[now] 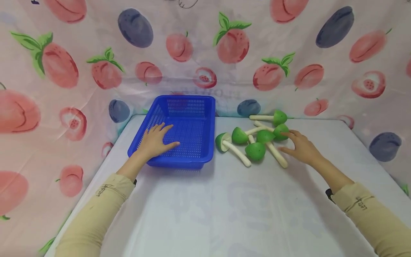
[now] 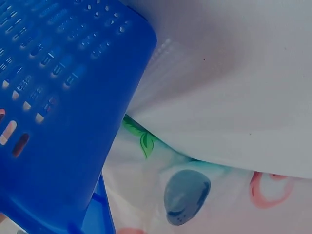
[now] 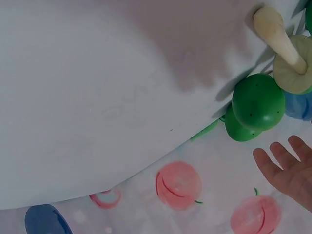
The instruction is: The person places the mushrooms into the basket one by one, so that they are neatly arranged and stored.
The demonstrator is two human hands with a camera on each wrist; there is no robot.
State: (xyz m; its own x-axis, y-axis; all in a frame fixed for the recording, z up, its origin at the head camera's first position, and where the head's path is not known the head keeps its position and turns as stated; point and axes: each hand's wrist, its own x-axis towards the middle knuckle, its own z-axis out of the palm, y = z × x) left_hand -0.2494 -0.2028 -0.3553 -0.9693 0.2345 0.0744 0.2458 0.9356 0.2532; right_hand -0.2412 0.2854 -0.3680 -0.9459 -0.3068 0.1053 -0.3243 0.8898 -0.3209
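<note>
My left hand (image 1: 155, 142) is over the front-left side of a blue plastic basket (image 1: 210, 142), fingers and thumb spread, nothing in its grasp. In the left wrist view the slotted wall of the basket (image 2: 112, 73) fills the upper left, and the hand is almost wholly out of frame. Right of the basket lies a loose pile of toy mushrooms (image 1: 255, 152) with green caps and white stems. My right hand (image 1: 303, 148) is at the pile's right side, fingertips right by a green cap (image 1: 281, 131). The right wrist view shows its fingers (image 3: 285, 156) apart, with nothing between them.
A white cloth covers the table (image 1: 224, 214). Behind and beside it hangs a fruit-printed curtain (image 1: 199, 32). One mushroom (image 1: 280, 117) lies at the back by the table's far edge, and another (image 1: 236, 151) rests close to the basket's right side.
</note>
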